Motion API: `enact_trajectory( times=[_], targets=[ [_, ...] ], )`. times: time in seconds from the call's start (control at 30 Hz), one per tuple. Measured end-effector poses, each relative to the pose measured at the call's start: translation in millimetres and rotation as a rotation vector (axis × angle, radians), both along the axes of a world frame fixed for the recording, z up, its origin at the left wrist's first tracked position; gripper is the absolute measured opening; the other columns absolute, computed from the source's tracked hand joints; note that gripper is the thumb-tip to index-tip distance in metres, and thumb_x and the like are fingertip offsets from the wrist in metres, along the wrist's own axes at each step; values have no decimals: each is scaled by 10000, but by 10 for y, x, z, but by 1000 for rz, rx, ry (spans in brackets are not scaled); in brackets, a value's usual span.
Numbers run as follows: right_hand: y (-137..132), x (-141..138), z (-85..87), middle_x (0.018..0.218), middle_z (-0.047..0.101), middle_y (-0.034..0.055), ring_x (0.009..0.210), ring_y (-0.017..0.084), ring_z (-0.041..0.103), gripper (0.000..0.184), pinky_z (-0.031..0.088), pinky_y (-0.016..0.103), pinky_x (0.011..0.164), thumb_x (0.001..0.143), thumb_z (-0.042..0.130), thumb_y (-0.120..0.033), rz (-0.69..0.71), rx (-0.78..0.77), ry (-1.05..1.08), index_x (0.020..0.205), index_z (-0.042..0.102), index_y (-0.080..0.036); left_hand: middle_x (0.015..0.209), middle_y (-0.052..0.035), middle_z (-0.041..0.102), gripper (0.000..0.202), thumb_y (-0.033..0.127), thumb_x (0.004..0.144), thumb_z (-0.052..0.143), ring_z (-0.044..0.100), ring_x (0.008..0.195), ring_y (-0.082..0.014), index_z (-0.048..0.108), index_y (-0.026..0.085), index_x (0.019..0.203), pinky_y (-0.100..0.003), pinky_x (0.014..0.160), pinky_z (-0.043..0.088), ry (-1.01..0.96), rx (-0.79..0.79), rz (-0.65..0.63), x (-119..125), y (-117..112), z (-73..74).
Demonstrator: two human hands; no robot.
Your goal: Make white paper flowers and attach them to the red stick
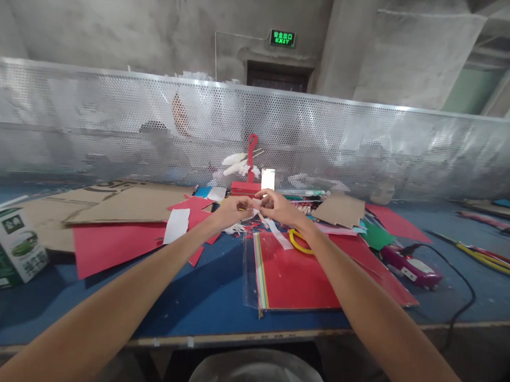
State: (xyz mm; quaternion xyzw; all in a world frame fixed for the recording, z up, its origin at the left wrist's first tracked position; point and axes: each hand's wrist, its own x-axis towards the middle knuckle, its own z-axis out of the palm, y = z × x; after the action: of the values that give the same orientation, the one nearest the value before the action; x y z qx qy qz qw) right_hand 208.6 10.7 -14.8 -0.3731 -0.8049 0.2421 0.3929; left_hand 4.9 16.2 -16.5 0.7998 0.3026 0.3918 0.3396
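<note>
Both hands meet above the middle of the table, arms stretched forward. My left hand (237, 207) is closed, its fingertips pinching a small piece of white paper (249, 214). Close beside it my right hand (276, 206) is closed on the same paper from the other side. Below my right hand a white paper strip (280, 235) slants over a red paper stack (305, 279); whether it joins the held piece I cannot tell. Yellow scissors handles (300, 243) show by my right wrist, partly hidden by the forearm. White scraps (235, 229) lie under my left hand.
Cardboard (126, 204) and red sheets (115, 246) spread on the left, near a green box (10, 246). A lit phone (268, 180) stands behind my hands. A purple power strip (411, 267) with a black cord lies right. A perforated metal screen (326, 138) closes the table's back.
</note>
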Motion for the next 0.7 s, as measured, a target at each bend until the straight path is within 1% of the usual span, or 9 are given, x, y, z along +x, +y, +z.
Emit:
enact_trajectory(
  times=[0.07,0.13,0.2,0.23,0.3,0.37,0.47,0.57,0.7],
  targets=[
    [-10,-2,8,1119,594,92,848,159,600,440,496,297,736,742,654,-234,-27,46,11,1159,520,-198,822,-40,662,231,313,690,698,584,711,-145,678,153,856,-270,669,443,-43,-21,38,-3,-6,14],
    [-38,-5,29,1235,552,102,1034,193,576,465,483,329,851,732,650,-185,-10,69,28,1178,521,-208,823,-40,661,241,320,682,706,589,714,-151,669,149,849,-271,662,444,-84,-60,62,-7,-21,30],
    [-68,-14,48,1268,549,95,1143,208,538,467,461,343,913,735,645,-158,50,67,50,1182,522,-217,795,-34,653,251,335,685,714,589,705,-150,651,146,837,-274,663,448,-136,-105,59,-9,-39,42],
    [-78,-22,52,1251,567,93,1153,210,538,465,460,345,919,741,646,-160,92,51,58,1185,518,-218,783,-29,649,251,338,686,718,591,704,-148,638,146,828,-275,672,451,-170,-122,49,-9,-48,45],
    [-83,-44,43,1146,629,89,1084,205,586,456,477,345,887,758,651,-184,163,-6,74,1190,506,-212,775,-22,644,248,329,689,727,597,715,-144,611,150,816,-277,695,456,-237,-138,31,-4,-62,48],
    [-74,-74,16,1016,673,69,959,190,634,449,494,333,829,769,653,-206,200,-71,95,1189,494,-204,775,-20,644,243,315,697,728,601,714,-141,588,156,815,-274,689,456,-278,-143,27,6,-66,46],
    [-64,-115,-19,868,685,26,809,160,645,416,491,300,767,763,656,-202,180,-101,126,1152,507,-197,766,-23,643,223,288,713,717,599,688,-138,568,161,820,-275,664,456,-285,-138,41,19,-57,40],
    [-78,-131,-13,801,672,4,726,138,624,379,474,264,699,754,659,-197,132,-92,143,1111,531,-194,810,-35,649,215,255,709,711,609,731,-147,570,164,843,-287,690,474,-286,-118,54,20,-36,28],
    [-110,-124,29,790,660,13,680,128,599,334,461,252,647,767,656,-221,117,-86,158,1083,554,-188,861,-35,640,236,233,699,708,603,756,-140,583,159,885,-288,705,482,-283,-96,73,8,-15,12]
  ],
)
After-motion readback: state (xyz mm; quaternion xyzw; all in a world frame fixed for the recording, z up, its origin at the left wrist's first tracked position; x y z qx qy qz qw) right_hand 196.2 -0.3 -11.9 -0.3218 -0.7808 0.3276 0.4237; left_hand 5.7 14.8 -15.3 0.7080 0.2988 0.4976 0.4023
